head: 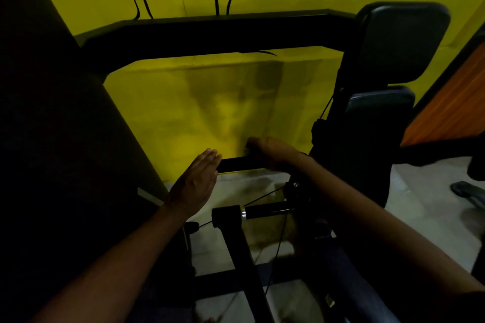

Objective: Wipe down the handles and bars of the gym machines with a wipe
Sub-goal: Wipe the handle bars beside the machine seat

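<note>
A short black handle [236, 164] of a gym machine runs level in the middle of the view. My right hand [271, 151] is closed around its right part; the light is too dim to tell whether a wipe lies under the palm. My left hand [195, 183] is flat with its fingers together, the fingertips at the handle's left end, holding nothing. Below is a second black handle [267, 211] with a silver collar. A thick black frame bar [210, 34] crosses above.
Two black pads [401, 42] stand at the right on the machine's upright. A dark column [52, 139] fills the left. The yellow wall [210, 107] is close behind. Thin cables [278, 241] cross the lower frame. Pale floor [420, 212] and an orange panel [451, 107] lie to the right.
</note>
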The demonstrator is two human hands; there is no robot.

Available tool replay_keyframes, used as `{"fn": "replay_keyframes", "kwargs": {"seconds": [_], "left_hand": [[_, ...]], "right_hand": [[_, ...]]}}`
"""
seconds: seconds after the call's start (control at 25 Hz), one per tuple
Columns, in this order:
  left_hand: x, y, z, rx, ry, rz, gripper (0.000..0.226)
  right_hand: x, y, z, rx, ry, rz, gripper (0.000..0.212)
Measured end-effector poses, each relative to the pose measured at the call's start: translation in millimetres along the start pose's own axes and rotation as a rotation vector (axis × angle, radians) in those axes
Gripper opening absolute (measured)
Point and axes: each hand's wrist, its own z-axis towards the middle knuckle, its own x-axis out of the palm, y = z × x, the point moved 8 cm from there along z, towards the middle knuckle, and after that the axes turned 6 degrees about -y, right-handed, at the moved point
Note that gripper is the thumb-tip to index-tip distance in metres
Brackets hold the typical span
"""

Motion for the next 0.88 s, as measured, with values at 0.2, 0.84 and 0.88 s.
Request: {"fn": "replay_keyframes", "kwargs": {"seconds": [0.2,0.84,0.88], "left_hand": [[-1.6,1.2,0.3,0.0,-0.005,0.019,0.052],[-3.2,2.9,0.8,-0.034,-0.024,-0.006,0.055],[-2.9,2.4,-0.1,-0.032,-0.026,-0.003,0.055]], "right_hand": [[-6.7,8.5,-30.8,-0.016,-0.295,0.014,0.025],[143.3,17.7,-91.2,1.048,-0.957,1.961,0.013],[145.0,22.7,-83.7,1.074,-0.95,2.264,0.005]]}}
